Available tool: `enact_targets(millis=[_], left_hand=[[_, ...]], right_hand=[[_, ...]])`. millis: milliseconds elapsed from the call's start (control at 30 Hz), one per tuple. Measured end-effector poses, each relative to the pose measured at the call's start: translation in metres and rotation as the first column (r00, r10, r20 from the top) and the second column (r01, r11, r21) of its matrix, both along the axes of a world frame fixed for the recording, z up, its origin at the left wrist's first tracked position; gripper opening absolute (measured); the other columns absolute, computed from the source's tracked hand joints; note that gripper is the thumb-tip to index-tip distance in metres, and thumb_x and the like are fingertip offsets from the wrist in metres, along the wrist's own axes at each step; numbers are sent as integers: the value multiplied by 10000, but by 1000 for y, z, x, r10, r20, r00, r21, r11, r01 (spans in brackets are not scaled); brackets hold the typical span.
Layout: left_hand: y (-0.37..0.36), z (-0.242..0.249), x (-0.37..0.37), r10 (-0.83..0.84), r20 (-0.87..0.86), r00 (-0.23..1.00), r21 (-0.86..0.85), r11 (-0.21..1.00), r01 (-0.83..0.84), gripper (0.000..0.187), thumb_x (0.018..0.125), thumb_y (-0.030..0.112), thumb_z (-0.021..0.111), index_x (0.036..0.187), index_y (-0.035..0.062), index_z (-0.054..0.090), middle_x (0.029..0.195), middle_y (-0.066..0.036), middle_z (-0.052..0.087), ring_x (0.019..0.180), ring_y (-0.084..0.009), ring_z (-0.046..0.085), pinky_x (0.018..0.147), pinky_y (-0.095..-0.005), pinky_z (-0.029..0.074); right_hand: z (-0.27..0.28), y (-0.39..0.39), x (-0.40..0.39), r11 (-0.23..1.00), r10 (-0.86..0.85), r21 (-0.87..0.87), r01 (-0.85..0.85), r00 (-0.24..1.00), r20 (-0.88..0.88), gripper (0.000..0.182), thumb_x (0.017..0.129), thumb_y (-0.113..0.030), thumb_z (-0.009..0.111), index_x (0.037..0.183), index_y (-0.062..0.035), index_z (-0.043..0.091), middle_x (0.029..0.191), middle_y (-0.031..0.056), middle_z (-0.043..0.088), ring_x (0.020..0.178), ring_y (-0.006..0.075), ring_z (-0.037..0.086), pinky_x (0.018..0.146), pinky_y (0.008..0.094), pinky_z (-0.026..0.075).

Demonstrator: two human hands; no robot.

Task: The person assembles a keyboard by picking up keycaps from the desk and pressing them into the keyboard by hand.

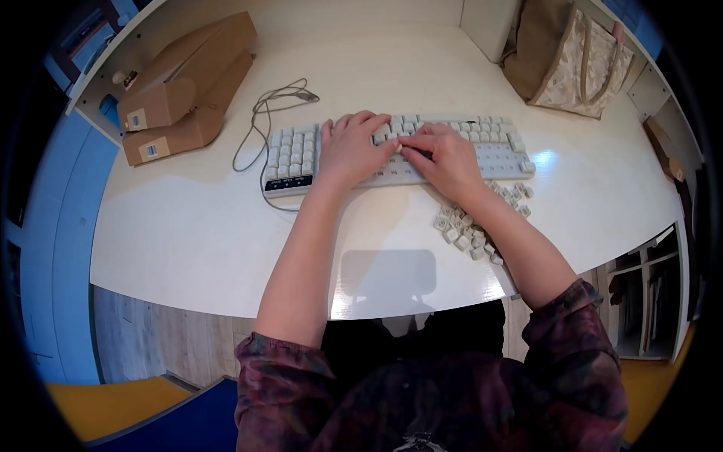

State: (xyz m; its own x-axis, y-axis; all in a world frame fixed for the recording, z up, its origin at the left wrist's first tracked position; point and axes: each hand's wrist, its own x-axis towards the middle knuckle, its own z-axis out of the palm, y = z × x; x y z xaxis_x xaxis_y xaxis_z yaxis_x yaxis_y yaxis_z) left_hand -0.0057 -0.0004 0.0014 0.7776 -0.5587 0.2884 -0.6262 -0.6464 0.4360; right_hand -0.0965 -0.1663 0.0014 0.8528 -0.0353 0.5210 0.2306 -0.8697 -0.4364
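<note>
The keyboard (291, 188) lies across the middle of the desk (181, 248), well back from the near edge, its long axis running roughly from left edge to right. Both hands are on it, directly under the fingers. The right hand (448, 158) comes in from the right and is the nearer to the section bared of caps (493, 159) and to the loose keycaps (458, 228), which lie between the keyboard and the near edge, beside the right forearm. Its thumb and index finger are drawn together in a pinch near the keyboard's middle; a pale speck shows there, but it is too small to tell whether a cap is held. The left hand (351, 149) spreads over the keys, fingers apart and grasping nothing visible, its thumb reaching toward that pinch.
</note>
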Motion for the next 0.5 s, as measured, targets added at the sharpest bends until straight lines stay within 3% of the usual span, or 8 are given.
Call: enact_targets(millis=[233, 333, 500], left_hand=[[0, 4, 1, -6, -40, 999, 7, 1000, 6, 514, 855, 450, 636, 1310, 211, 615, 1404, -42, 536, 1351, -243, 418, 1178, -503, 160], [0, 3, 1, -5, -32, 999, -1, 1000, 5, 490, 858, 417, 629, 1303, 212, 617, 1390, -40, 542, 1344, -238, 422, 1176, -505, 165], [0, -3, 0, -13, 4, 1000, -52, 999, 13, 442, 862, 343, 605, 1283, 209, 628, 1342, -31, 566, 1322, -225, 437, 1171, -508, 181]], right_hand=[[3, 0, -6, 1000, 29, 7, -29, 1000, -2, 200, 844, -172, 677, 1024, -129, 753, 921, 57, 672, 876, 271, 641, 729, 388, 522], [8, 3, -9, 972, 42, 233, -23, 996, -78, 217, 846, -147, 669, 1048, -121, 742, 940, 54, 671, 885, 272, 639, 737, 383, 525], [2, 2, -9, 998, 64, -23, -63, 997, 32, 206, 842, -123, 669, 1035, -114, 742, 931, 46, 672, 878, 265, 637, 733, 375, 526]])
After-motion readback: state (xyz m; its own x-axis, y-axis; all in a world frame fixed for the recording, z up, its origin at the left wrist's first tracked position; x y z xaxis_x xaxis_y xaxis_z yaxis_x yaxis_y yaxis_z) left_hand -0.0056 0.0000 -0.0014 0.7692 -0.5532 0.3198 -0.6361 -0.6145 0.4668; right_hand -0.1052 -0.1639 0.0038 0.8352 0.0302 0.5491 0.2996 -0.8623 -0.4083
